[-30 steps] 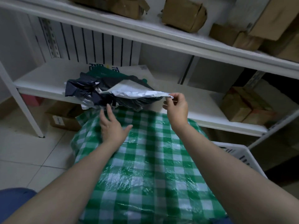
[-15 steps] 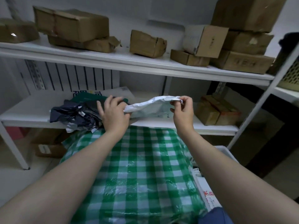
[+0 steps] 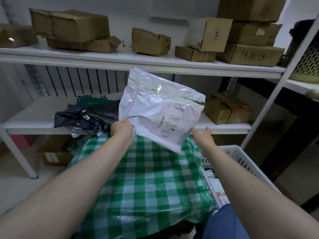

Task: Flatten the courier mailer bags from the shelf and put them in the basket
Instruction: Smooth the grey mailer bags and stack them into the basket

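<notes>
As left hand (image 3: pixel 121 129) grips mailer (image 3: pixel 160 107), right hand (image 3: pixel 202 136) splays.

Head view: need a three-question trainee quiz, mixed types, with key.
1. True or false: the white mailer lies in the basket.
2. The left hand: A) grips the white mailer's lower edge, B) rests flat on a shelf, C) hangs empty.
3. Fill in: the dark crumpled mailers lie on the ____ of the two shelves in view.
Key: 1 false, it is held up in front of the shelves; 2 A; 3 lower.
</notes>
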`<state>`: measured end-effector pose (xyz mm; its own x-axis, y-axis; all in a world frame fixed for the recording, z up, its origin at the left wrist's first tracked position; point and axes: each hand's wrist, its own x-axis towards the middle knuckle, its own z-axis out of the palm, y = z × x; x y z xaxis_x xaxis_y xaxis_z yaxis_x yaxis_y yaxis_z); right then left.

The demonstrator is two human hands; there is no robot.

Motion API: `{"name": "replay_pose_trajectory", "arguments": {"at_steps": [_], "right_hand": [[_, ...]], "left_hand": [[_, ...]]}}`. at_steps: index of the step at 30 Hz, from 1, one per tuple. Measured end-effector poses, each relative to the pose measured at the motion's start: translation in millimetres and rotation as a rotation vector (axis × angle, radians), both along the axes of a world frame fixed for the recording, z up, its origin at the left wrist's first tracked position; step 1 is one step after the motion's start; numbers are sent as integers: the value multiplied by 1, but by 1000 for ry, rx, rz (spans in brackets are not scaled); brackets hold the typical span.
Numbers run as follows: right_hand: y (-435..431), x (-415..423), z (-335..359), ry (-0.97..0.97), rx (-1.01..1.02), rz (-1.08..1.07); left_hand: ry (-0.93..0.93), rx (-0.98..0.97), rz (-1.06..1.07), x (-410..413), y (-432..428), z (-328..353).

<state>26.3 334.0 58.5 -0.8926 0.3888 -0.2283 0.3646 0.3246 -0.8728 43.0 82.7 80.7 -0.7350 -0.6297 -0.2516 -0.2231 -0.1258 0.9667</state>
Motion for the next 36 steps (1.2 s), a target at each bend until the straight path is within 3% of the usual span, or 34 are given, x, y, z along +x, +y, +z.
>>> {"name": "replay_pose_trajectory", "arguments": {"at_steps": [5,9,13,16,18,21,23,26,29,36], "right_hand": [[-12,22,-30,-73,-40,117],[-20,33,-65,-146,29,182],[-28,40,-84,-166,218,303],[-37,37,-86,-67,233,350],[-40,35,-84,16,347,344],[-47,36,-83,1,677,374],[-55,43,-84,-30,896,411],[-78,54,-93,20,974,679],[-99,70,-119,-29,961,887],[-102,76,-147,-44,1012,823]], "left_hand": [[-208,-15,-135,29,-19,-55],[-370,-404,-183,70,-21,-89],[-472,-616,-248,95,-18,-101],[-520,-762,-257,98,-16,-105],[-547,-792,-276,95,-15,-107],[-629,-867,-312,96,-11,-110],[-581,-1106,-329,95,-10,-114],[-375,-1330,-592,89,-3,-129],[-407,-1382,-825,91,8,-152],[-481,-1396,-819,91,10,-168]]}}
